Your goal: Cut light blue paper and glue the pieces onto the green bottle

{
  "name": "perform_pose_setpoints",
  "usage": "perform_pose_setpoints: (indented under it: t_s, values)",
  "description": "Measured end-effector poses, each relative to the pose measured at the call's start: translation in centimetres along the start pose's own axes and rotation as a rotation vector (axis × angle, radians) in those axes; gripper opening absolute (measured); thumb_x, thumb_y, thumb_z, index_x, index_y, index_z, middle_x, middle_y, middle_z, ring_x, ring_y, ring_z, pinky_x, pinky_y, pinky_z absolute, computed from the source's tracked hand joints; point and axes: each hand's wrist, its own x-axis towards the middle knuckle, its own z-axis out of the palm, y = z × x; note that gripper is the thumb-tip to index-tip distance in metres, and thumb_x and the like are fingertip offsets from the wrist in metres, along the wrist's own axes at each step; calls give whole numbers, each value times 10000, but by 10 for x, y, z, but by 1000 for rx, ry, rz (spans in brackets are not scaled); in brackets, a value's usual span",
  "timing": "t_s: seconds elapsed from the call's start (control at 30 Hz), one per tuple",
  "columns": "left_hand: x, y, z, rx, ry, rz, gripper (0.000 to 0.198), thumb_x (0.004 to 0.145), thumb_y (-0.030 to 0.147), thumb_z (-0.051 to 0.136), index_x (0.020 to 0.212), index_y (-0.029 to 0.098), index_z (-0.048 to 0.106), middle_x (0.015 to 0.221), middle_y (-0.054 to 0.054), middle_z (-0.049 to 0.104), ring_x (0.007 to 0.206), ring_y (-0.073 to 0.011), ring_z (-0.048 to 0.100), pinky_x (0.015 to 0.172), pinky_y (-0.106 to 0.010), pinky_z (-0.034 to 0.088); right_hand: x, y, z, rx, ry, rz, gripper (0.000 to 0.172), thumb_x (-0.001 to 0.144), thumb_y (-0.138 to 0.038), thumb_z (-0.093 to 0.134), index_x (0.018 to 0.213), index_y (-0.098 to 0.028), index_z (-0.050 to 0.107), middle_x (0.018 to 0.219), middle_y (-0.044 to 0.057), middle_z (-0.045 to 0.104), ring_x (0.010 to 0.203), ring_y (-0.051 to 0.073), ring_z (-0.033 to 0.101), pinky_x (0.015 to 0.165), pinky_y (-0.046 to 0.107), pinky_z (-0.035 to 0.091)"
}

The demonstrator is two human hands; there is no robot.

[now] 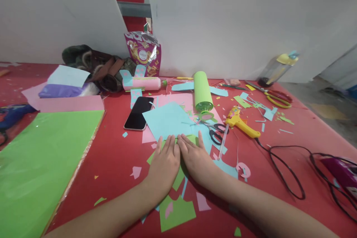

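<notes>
My left hand and my right hand lie side by side, palms down, pressing on green paper in the middle of the table. Both have their fingers stretched forward, the fingertips almost meeting. What lies under the palms is hidden. Just beyond the fingertips is a light blue sheet. Black-handled scissors rest to the right of my right hand, beside a yellow glue gun with a clear glue stick. Farther back, a green paper-wrapped bottle lies across a blue paper strip.
A phone lies left of the blue sheet. Behind it are a pink wrapped bottle with blue fins and a snack bag. A large green paper pack covers the left side. A black cord loops at right among scattered scraps.
</notes>
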Motion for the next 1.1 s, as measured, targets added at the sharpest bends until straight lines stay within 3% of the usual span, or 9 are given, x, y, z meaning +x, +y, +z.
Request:
perform_pose_setpoints:
  t_s: [0.47,0.63,0.73,0.9,1.1]
  values:
    - [1,-3,-10,-74,-132,42,431,746,16,280,1129,-4,477,1154,-207,547,1143,-271,451,998,-502,246,-1,-6,-6,47,58,52,378,790,-57,326,1136,-57,477,1157,189,552,1107,251,477,1000,597,51]
    - [1,-2,-9,-80,-108,42,429,754,51,301,1143,-12,470,1153,-208,548,1122,-274,471,999,-504,234,0,-7,-5,68,40,77,458,797,-75,320,1252,-65,365,1286,189,428,1158,264,406,983,616,96]
    - [2,-1,-9,-73,-130,25,437,763,57,300,1165,-18,456,1176,-204,532,1116,-261,477,1012,-498,212,0,-7,-3,102,1,97,525,788,-86,329,1309,-57,273,1284,175,435,1176,276,376,980,597,155]
    - [2,-3,-9,-50,-140,53,426,775,76,308,1155,-31,467,1183,-215,521,1126,-279,465,1004,-507,219,-1,-7,-3,90,-57,98,549,762,-42,310,1310,-56,283,1318,152,399,1258,316,241,976,616,135]
    - [0,-3,-7,-40,-76,70,415,782,70,298,1144,-32,472,1151,-222,544,1106,-275,488,998,-502,232,-4,-8,0,45,-72,76,563,744,-16,290,1306,-30,272,1337,186,351,1252,330,256,922,671,174]
